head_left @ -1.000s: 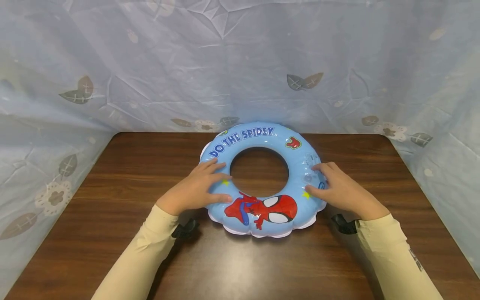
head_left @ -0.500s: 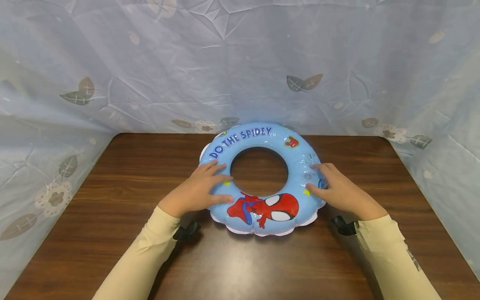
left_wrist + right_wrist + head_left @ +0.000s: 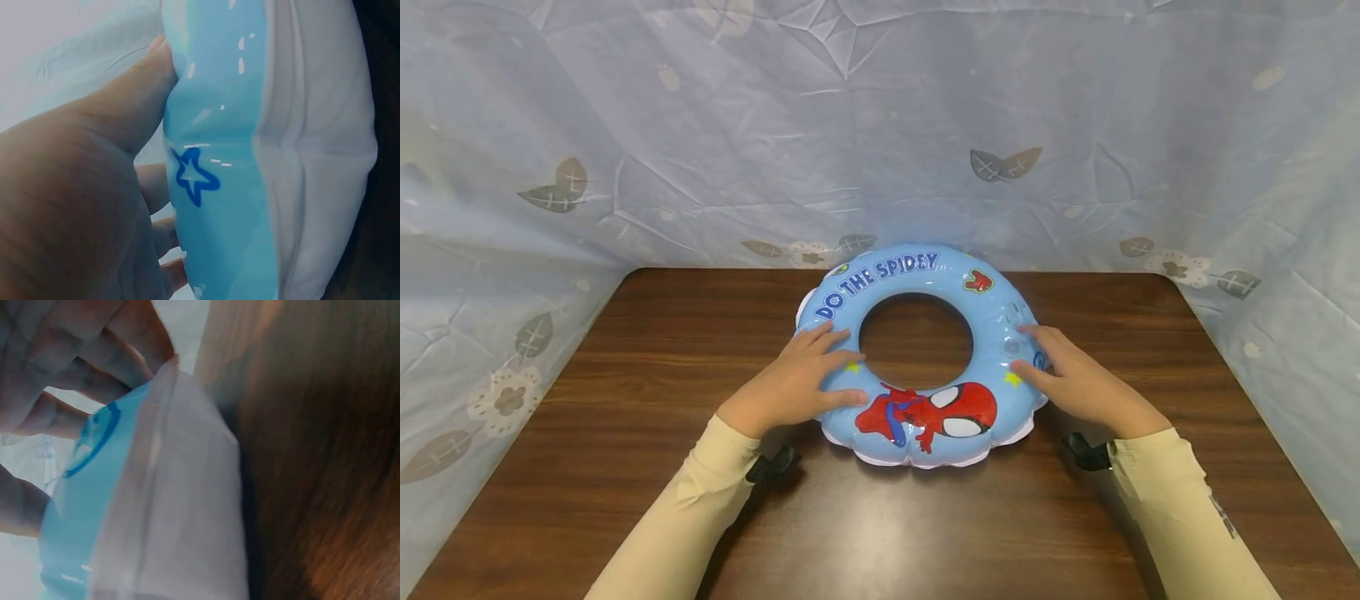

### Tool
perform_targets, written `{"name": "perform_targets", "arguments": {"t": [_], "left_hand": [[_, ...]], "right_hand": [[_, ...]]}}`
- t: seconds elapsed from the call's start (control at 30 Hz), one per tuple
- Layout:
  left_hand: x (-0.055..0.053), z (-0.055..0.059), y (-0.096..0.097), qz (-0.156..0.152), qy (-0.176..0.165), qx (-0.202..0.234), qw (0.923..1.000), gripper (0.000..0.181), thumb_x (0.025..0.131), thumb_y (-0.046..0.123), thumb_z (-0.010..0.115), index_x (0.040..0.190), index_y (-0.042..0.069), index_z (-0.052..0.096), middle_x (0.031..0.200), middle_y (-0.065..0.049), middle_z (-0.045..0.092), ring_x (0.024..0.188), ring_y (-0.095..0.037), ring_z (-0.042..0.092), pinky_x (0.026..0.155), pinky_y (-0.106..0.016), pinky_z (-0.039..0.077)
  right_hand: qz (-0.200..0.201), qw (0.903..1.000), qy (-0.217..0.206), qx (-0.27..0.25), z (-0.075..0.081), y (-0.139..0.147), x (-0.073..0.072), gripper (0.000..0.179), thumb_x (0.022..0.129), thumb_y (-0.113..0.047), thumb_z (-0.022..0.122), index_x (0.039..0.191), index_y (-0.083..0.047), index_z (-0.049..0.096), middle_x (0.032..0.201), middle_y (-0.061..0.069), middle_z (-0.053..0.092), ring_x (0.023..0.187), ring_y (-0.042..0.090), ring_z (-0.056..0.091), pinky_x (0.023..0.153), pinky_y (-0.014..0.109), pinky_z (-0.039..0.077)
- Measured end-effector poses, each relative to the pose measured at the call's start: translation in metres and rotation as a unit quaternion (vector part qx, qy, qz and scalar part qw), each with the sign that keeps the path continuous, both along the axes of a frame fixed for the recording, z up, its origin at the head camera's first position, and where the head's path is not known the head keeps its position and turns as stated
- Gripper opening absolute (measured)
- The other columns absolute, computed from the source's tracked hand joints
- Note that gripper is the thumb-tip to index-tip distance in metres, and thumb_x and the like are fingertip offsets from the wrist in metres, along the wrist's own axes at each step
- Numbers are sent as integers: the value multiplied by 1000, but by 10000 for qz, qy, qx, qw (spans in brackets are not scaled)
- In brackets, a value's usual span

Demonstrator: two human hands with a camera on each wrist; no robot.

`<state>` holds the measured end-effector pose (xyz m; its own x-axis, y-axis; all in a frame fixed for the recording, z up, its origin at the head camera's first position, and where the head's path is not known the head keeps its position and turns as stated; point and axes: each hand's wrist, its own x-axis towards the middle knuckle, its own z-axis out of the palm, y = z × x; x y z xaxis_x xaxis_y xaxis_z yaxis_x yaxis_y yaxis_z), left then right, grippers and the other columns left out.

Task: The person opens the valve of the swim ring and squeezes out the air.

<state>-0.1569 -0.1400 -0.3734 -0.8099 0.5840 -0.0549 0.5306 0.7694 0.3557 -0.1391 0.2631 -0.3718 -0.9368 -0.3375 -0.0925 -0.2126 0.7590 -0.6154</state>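
A light-blue inflatable swim ring (image 3: 925, 268) with a red cartoon figure and blue lettering lies on the brown wooden table in the head view. My left hand (image 3: 797, 375) rests on the ring's left side, fingers spread and reaching toward the hole. On the other side, my right hand (image 3: 1082, 379) touches the ring with thumb and fingertips near its outer edge. The left wrist view shows the thumb (image 3: 147, 81) against the blue vinyl, beside a star print. In the right wrist view, one finger reaches the seam above the ring's white underside (image 3: 187, 506).
The wooden table (image 3: 880, 533) extends on all sides of the ring. Behind it hangs a pale grey-blue curtain (image 3: 880, 125) with leaf and flower prints, close to the ring's far edge. Black straps (image 3: 775, 464) sit at both wrists.
The ring has turned slightly counterclockwise: its lettering has shifted left and the cartoon figure right. Its near edge appears a little farther back. Both hands have stayed nearly in place on it.
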Motion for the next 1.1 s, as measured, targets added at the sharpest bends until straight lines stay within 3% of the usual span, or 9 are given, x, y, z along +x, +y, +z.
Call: {"name": "perform_targets", "arguments": {"t": [0.27,1.1], "left_hand": [[-1,-1,1,-26,71,-35,10000,68,96,62,62,147,18,60,164,-16,37,156,-41,17,124,-63,15],[2,-3,3,-27,-58,-68,10000,69,96,63,60,150,19,56,165,-16,35,157,-41,14,124,-63,12]], "right_hand": [[-10,10000,-58,-10,-5,2,-3,77,106,-42,56,162,0,23,164,28,26,148,48,30,116,67,29],[-62,9995,-250,164,-6,-1,-1,87,107,-44,53,163,4,8,166,32,17,149,52,26,116,67,27]]}}
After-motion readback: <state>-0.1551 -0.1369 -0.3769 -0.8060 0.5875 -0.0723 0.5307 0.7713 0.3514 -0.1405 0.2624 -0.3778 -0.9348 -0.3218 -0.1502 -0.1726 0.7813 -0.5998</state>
